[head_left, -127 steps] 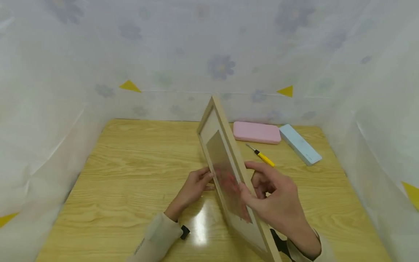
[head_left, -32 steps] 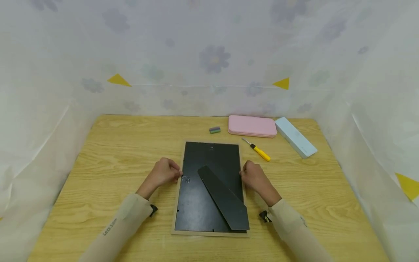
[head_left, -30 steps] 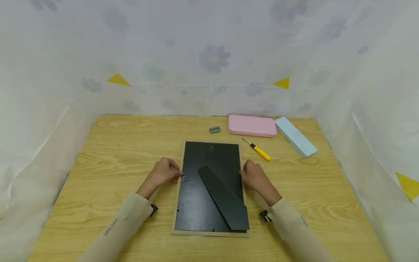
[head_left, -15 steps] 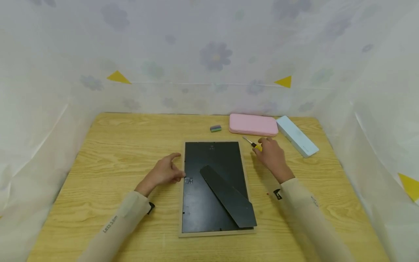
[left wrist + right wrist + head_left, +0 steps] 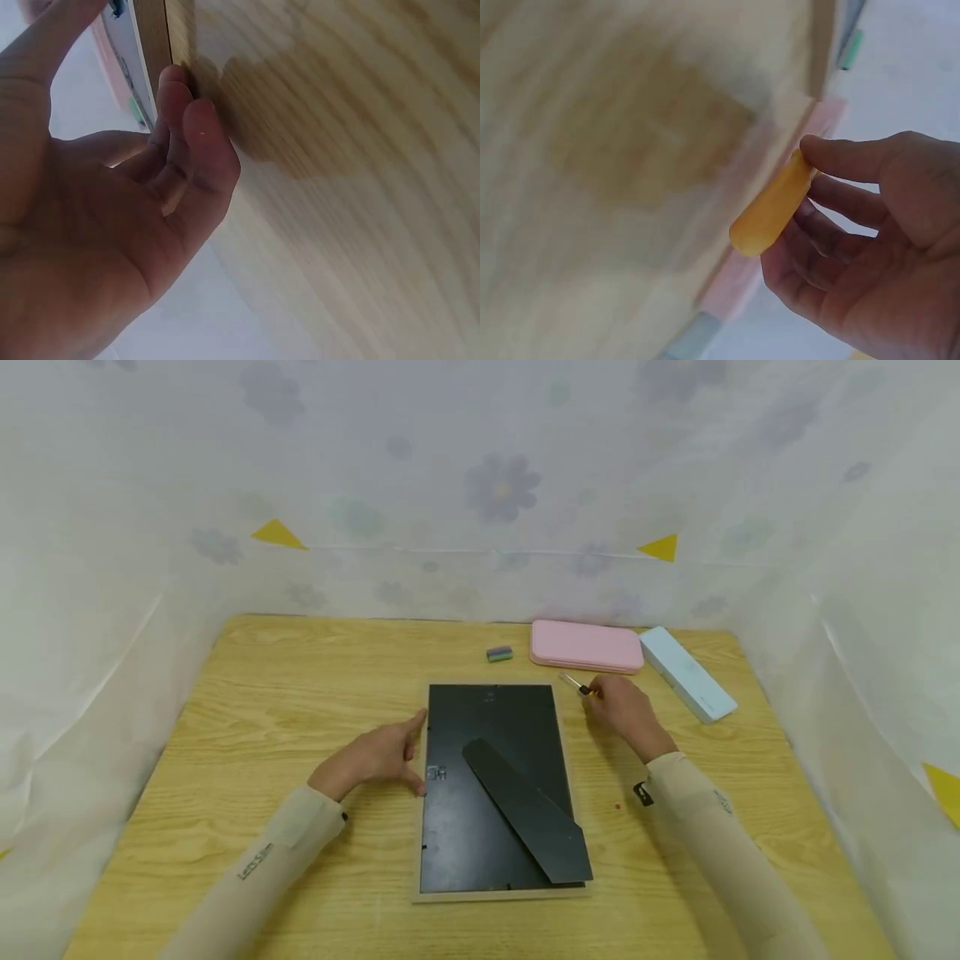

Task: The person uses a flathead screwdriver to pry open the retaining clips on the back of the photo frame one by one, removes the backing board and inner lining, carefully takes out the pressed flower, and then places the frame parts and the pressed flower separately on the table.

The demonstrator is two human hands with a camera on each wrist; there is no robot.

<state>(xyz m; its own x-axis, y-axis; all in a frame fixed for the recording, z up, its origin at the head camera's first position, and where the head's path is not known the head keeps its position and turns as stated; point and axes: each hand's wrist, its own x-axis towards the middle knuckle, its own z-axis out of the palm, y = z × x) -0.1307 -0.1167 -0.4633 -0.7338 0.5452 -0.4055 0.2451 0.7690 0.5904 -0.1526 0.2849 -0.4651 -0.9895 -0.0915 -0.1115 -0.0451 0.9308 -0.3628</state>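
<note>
A picture frame (image 5: 457, 827) lies face down on the table, its black backing up and its black easel leg (image 5: 528, 814) slanting across the lower right. At the frame's left edge, my left hand (image 5: 378, 756) spreads thumb and index finger along the wood. In the left wrist view, the other fingers (image 5: 206, 142) of that hand are loosely bent beside the frame's side. Right of the frame's top corner, my right hand (image 5: 624, 708) pinches the yellow handle of a screwdriver (image 5: 772, 206) between thumb and fingers. Its metal shaft points up and left in the head view.
A pink case (image 5: 585, 646) and a light blue case (image 5: 688, 675) lie at the back right. Behind the frame sits a small green and purple block (image 5: 499, 654). A tiny red speck (image 5: 618, 807) is on the table (image 5: 285, 693), which white flowered sheets (image 5: 375, 485) surround.
The frame went from held upright to lying face down. My right hand left its right edge and took hold of the screwdriver. My left thumb and index finger have spread apart.
</note>
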